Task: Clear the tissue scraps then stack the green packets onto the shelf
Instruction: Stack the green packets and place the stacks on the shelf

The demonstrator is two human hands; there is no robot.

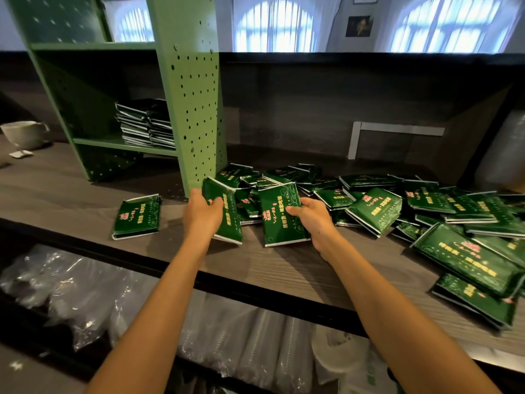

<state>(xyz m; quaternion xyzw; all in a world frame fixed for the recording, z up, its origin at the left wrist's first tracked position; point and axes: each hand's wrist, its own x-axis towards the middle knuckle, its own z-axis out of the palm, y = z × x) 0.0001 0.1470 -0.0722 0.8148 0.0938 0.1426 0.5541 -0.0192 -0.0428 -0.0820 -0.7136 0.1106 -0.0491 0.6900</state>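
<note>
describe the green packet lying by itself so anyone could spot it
Find the green perforated shelf unit on the wooden counter. Left of the left hand, near its front upright, a green packet lies flat. Other loose packets heap up to its right; this one lies alone.

Green packets (284, 214) (gold swirls)

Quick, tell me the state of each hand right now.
Left hand: grips a green packet.
Right hand: grips a second green packet.
</note>
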